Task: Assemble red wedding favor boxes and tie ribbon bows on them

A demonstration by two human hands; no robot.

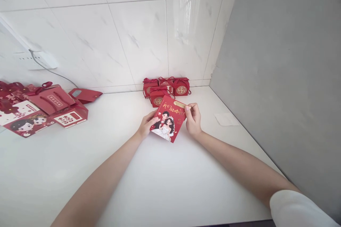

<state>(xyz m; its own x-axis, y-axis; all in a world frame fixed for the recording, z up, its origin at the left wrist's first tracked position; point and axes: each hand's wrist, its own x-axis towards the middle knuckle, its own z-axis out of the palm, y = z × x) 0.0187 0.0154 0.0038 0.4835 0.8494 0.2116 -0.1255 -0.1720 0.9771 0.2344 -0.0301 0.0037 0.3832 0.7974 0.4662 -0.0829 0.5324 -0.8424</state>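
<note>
A red wedding gift box with a printed cartoon bride and groom and gold lettering is held tilted above the white table. A gold strip runs near its top edge. My left hand grips its left side, thumb on the printed front. At the upper right corner my right hand pinches the box between thumb and fingers. The fingers behind it are partly hidden, and so is the back. Just beyond it, small red ribbon-tied boxes stand grouped by the wall, one in front partly covered by the held box.
At the left lie several red wedding boxes and bags, piled together, with a red pouch beside them. A grey cable hangs from the wall socket. A white paper slip lies right, near the grey partition.
</note>
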